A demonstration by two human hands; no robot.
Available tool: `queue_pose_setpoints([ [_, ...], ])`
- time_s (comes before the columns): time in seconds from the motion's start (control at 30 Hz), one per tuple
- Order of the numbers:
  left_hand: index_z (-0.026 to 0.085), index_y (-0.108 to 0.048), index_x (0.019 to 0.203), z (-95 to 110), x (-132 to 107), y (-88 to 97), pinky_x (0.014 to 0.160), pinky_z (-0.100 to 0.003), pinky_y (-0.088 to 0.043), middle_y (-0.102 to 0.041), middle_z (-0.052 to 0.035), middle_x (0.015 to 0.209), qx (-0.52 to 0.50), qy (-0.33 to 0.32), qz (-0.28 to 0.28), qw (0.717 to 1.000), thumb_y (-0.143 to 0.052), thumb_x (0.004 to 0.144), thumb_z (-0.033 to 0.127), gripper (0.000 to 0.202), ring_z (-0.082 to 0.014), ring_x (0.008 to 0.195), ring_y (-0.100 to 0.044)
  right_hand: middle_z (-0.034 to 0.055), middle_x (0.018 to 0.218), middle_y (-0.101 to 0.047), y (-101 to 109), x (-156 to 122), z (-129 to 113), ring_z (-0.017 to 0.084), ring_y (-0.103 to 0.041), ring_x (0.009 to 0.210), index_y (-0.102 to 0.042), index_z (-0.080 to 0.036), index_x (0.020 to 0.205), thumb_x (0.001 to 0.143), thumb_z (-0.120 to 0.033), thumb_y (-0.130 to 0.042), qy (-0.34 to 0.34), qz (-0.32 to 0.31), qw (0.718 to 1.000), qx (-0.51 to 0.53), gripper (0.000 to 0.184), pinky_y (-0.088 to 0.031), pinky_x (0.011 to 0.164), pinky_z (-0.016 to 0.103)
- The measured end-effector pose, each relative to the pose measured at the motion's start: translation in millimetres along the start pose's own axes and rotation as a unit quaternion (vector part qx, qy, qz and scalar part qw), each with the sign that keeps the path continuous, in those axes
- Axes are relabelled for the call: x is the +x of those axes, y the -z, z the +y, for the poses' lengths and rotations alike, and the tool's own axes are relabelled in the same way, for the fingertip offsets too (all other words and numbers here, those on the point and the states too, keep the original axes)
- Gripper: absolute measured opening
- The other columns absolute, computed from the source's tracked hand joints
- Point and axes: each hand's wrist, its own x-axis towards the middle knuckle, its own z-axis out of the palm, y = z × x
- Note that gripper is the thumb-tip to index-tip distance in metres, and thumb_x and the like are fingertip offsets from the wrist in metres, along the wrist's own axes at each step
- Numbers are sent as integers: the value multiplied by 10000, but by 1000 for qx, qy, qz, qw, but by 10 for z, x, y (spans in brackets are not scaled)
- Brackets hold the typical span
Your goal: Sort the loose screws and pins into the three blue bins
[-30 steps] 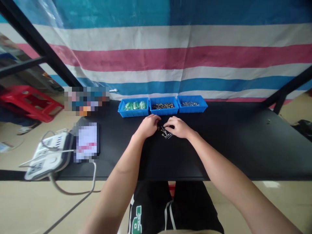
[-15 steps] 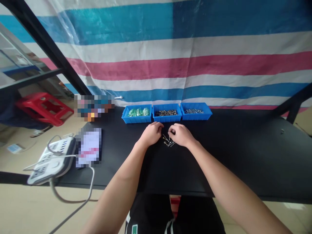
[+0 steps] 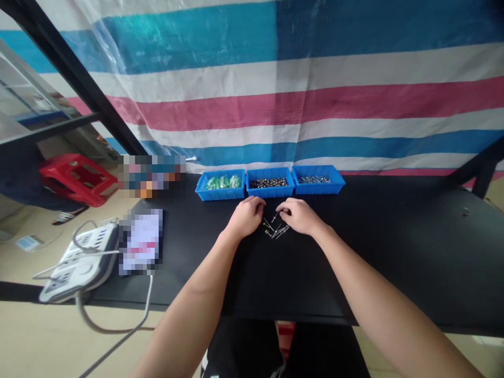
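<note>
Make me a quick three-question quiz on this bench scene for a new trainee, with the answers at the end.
1. Count: how many blue bins stand in the row on the table?
2. True or false: the green packets are in the left bin.
3. Which of these lies closest to the left hand?
A) the power strip
B) the loose metal pieces
C) the red stool

Key: 1. Three. 2. True. 3. B, the loose metal pieces.
</note>
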Motion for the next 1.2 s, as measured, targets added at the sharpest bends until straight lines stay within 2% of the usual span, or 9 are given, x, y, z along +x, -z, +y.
queue_pose_setpoints([
  [0.13, 181, -643, 913, 23, -14, -18, 761, -303, -495, -644, -59, 894, -10, -9, 10, 1000, -449, 863, 172, 200, -178, 821, -614, 13, 747, -576, 14, 14, 40, 121, -535, 674, -678, -189, 742, 784, -142, -584, 9, -26, 1000, -1, 113, -398, 683, 248],
  [0.3, 178, -639, 945, 75, -15, -9, 801, -305, -491, -638, -69, 922, -28, -37, 7, 999, -454, 884, 209, 198, -181, 876, -605, 22, 799, -565, 35, 21, 54, 127, -536, 724, -609, -186, 719, 823, -121, -526, 6, -57, 998, -21, 148, -381, 684, 243],
  [0.43, 181, -641, 984, 132, -9, -1, 855, -328, -478, -643, -75, 931, -11, -79, -19, 997, -488, 895, 307, 217, -194, 904, -595, 39, 890, -585, 54, -12, 33, 149, -546, 776, -583, -199, 796, 882, -178, -462, -6, -15, 999, -38, 150, -369, 665, 256],
  [0.53, 180, -640, 977, 152, 3, -13, 833, -333, -472, -649, -75, 904, 8, -91, -22, 996, -471, 910, 317, 228, -197, 878, -596, 40, 931, -599, 56, -35, -1, 164, -553, 789, -569, -211, 846, 909, -241, -441, -15, 12, 999, -47, 146, -357, 638, 266],
  [0.7, 179, -643, 893, 135, 24, -22, 756, -310, -457, -673, -71, 874, 19, -44, 20, 999, -456, 920, 294, 222, -185, 800, -607, 40, 906, -620, 47, -36, -42, 167, -562, 801, -554, -206, 840, 917, -278, -431, 1, 31, 1000, 1, 161, -378, 666, 264],
  [0.87, 178, -624, 749, 134, 28, -4, 668, -276, -411, -658, -55, 745, 28, -2, 44, 999, -441, 928, 376, 324, -160, 679, -588, 19, 768, -599, 73, -46, -81, 134, -526, 672, -568, -183, 810, 860, -275, -509, 48, 38, 995, 79, 120, -389, 632, 251],
  [0.97, 179, -581, 653, 140, 20, 6, 617, -264, -379, -620, -43, 655, 23, 27, 48, 998, -401, 931, 463, 436, -148, 621, -564, 14, 713, -601, 79, -42, -82, 125, -518, 624, -588, -170, 772, 847, -280, -510, 40, 53, 989, 133, 154, -394, 608, 249],
  [1.1, 181, -587, 680, 127, 17, 28, 607, -258, -377, -616, -37, 650, -19, 92, 73, 993, -293, 945, 517, 519, -152, 632, -571, 4, 651, -599, 87, 14, 49, 121, -537, 595, -600, -163, 725, 784, -349, -587, -50, 126, 961, 242, 195, -417, 581, 243],
  [1.2, 178, -610, 752, 106, 28, 47, 646, -259, -401, -645, -45, 718, -41, 118, 106, 986, -287, 942, 522, 508, -161, 685, -591, -30, 563, -527, 139, 76, 233, 83, -462, 478, -584, -166, 704, 746, -381, -621, -135, 242, 899, 338, 222, -359, 459, 209],
])
